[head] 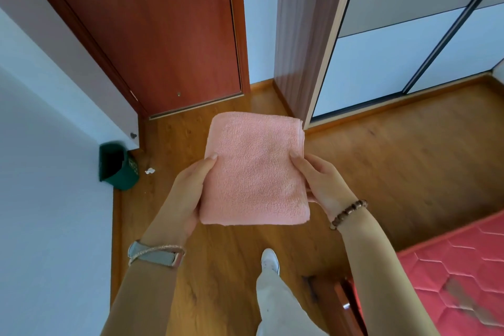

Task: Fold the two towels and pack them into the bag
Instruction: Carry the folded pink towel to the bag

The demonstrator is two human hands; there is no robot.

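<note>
A pink towel (253, 172), folded into a thick rectangle, is held flat in the air above the wooden floor. My left hand (188, 194) grips its left edge, thumb on top. My right hand (321, 185) grips its right edge, thumb on top and fingers underneath. No second towel and no bag can be seen in this view.
A red-brown door (152, 35) stands closed straight ahead. A wardrobe with sliding panels (395, 43) is at the right. A green bin (117, 166) sits by the left wall. A red quilted mattress (458, 275) lies at the lower right. My foot (270, 259) is below the towel.
</note>
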